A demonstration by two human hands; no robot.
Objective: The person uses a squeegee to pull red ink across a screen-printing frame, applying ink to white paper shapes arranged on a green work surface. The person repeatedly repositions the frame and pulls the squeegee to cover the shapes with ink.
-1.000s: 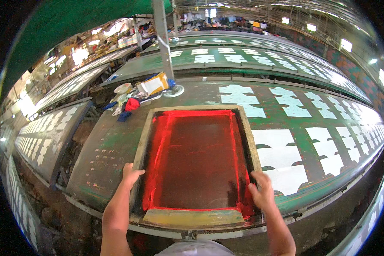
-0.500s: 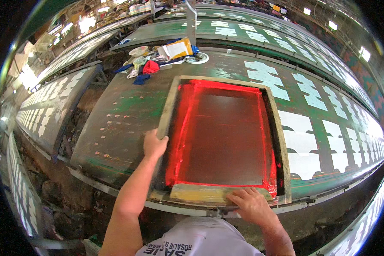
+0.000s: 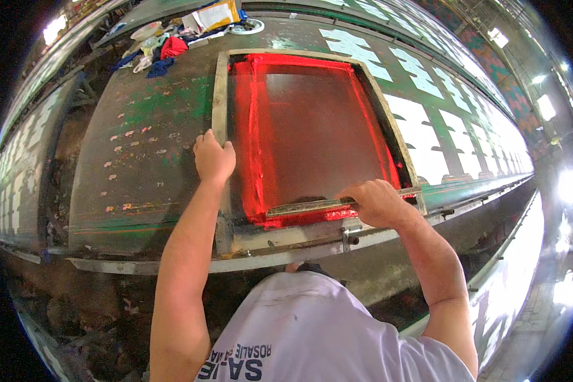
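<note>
A large wooden-framed printing screen (image 3: 220,95) lies on the long table in front of me. Its dark mesh is smeared with red ink (image 3: 256,172), thickest in streaks along the sides, far edge and near edge. My left hand (image 3: 214,159) is closed on the screen's left rail, thumb toward the mesh. At the near end of the mesh, my right hand (image 3: 374,200) grips the top of a long wooden squeegee (image 3: 302,207), which spans nearly the mesh's width. The squeegee's lower edge stands in the red ink, and my right fingertips are partly hidden.
White cut fabric pieces (image 3: 415,134) lie in rows right of the screen on the green-brown table (image 3: 153,121). A heap of cloths (image 3: 173,48), a carton (image 3: 213,16) and a white round lid-like thing (image 3: 247,27) sit at the far left. A metal rail (image 3: 140,266) runs along the near edge.
The squeegee has come up from lying flat at the near rail to a tilted stand in the ink, my right hand now wrapped on it. The view has shifted; my left hand stays at the left rail.
</note>
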